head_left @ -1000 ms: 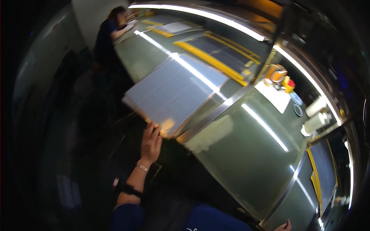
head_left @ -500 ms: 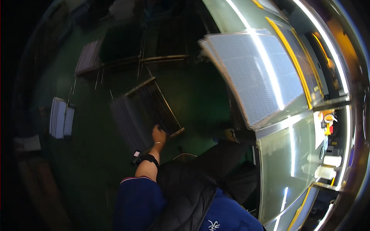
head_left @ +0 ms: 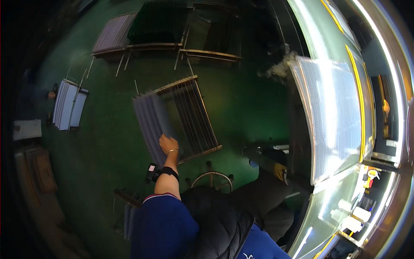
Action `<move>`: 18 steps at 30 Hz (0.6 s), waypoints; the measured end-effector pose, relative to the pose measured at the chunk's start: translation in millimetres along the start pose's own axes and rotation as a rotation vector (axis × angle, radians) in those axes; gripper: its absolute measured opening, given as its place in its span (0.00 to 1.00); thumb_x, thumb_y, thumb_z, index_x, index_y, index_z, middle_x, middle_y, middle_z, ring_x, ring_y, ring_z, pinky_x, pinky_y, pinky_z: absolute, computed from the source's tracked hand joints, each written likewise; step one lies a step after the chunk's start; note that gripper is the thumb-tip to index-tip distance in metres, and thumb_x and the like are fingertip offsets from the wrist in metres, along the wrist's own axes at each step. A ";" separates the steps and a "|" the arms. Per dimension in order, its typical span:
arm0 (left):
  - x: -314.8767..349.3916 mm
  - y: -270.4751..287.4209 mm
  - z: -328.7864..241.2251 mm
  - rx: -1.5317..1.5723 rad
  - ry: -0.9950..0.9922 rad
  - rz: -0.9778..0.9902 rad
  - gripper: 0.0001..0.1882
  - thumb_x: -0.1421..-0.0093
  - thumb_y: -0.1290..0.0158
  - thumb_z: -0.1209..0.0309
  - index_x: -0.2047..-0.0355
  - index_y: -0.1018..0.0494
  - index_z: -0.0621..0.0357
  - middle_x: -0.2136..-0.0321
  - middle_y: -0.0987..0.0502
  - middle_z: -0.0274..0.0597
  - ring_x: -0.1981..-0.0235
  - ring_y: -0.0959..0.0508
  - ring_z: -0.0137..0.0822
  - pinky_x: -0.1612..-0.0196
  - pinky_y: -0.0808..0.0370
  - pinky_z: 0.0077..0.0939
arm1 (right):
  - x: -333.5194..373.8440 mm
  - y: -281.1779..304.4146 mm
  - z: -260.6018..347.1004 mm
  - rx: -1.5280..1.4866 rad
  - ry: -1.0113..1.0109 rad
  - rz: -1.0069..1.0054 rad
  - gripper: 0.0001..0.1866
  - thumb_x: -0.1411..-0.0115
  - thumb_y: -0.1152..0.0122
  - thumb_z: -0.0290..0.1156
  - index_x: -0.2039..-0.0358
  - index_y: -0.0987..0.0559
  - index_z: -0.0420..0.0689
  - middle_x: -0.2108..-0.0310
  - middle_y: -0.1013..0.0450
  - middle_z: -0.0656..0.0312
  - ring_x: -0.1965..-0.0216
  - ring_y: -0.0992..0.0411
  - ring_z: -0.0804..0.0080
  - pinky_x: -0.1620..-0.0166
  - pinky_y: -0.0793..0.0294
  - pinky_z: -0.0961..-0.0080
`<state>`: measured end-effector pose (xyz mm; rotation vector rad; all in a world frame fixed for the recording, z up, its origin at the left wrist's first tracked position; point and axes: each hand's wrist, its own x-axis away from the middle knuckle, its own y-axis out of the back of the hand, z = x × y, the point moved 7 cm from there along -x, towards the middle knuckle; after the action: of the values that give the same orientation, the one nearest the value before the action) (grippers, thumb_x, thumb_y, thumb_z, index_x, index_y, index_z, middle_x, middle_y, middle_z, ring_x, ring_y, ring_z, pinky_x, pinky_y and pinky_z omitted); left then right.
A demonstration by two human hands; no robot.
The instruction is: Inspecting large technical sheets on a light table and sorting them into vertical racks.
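My left hand (head_left: 168,144) reaches down to a row of grey ribbed panels (head_left: 148,123) standing on edge in a low metal rack (head_left: 196,116) on the green floor. Its fingers are closed over the top edge of the panel nearest the empty rack bars. A black band and a small device sit on that wrist, and the sleeve is blue. My right hand is out of sight; a dark jacket fills the lower middle of the view.
A long work table (head_left: 345,56) runs along the right with a large pale ribbed sheet (head_left: 332,108) on it. More racks (head_left: 207,30) stand farther off, and a stack of pale panels (head_left: 69,103) at the left. A metal ring (head_left: 211,179) lies near my feet.
One second ago my left hand rested on the ribbed sheet at the table. The view has since swung down to the floor, where the hand now holds a panel in the rack.
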<state>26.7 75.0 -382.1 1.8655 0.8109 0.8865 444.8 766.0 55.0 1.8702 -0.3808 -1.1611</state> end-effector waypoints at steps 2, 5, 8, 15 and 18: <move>3.5 -6.8 -9.7 -0.030 0.066 0.006 0.19 0.47 0.48 0.73 0.54 0.32 0.65 0.57 0.32 0.56 0.53 0.31 0.53 0.50 0.31 0.42 | -10.2 -6.5 17.3 -0.039 0.008 -0.014 0.11 0.49 0.44 0.29 0.65 0.20 0.43 0.64 0.26 0.52 0.63 0.28 0.58 0.57 0.29 0.66; -7.0 -14.8 -8.1 -0.106 0.189 0.064 0.20 0.48 0.47 0.74 0.54 0.33 0.63 0.57 0.34 0.56 0.52 0.32 0.52 0.50 0.31 0.39 | -26.3 -16.9 40.9 -0.121 0.035 -0.036 0.11 0.49 0.44 0.29 0.64 0.21 0.42 0.64 0.26 0.52 0.62 0.28 0.58 0.57 0.30 0.66; -14.9 -19.6 -5.6 -0.160 0.190 0.087 0.21 0.49 0.46 0.75 0.54 0.34 0.63 0.57 0.34 0.57 0.53 0.31 0.52 0.51 0.29 0.39 | -35.6 -28.4 61.9 -0.201 0.046 -0.052 0.12 0.49 0.43 0.29 0.63 0.21 0.42 0.63 0.27 0.51 0.62 0.28 0.58 0.56 0.30 0.66; -24.5 -28.4 -11.6 -0.014 0.291 0.264 0.21 0.50 0.45 0.76 0.58 0.40 0.61 0.62 0.24 0.58 0.59 0.23 0.55 0.55 0.25 0.44 | -50.8 -31.7 91.7 -0.278 0.028 -0.098 0.13 0.49 0.43 0.30 0.62 0.22 0.41 0.61 0.28 0.51 0.60 0.29 0.58 0.55 0.30 0.66; -41.8 -27.2 11.2 -0.058 0.203 0.278 0.19 0.51 0.42 0.74 0.59 0.33 0.61 0.62 0.24 0.56 0.59 0.23 0.54 0.55 0.25 0.43 | -51.2 -31.4 96.9 -0.315 0.003 -0.116 0.14 0.49 0.43 0.30 0.61 0.23 0.41 0.61 0.28 0.50 0.60 0.29 0.58 0.54 0.31 0.65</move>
<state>9.2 46.9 -420.9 1.8863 0.6461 1.2760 331.5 766.5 41.6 1.6344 -0.0805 -1.2177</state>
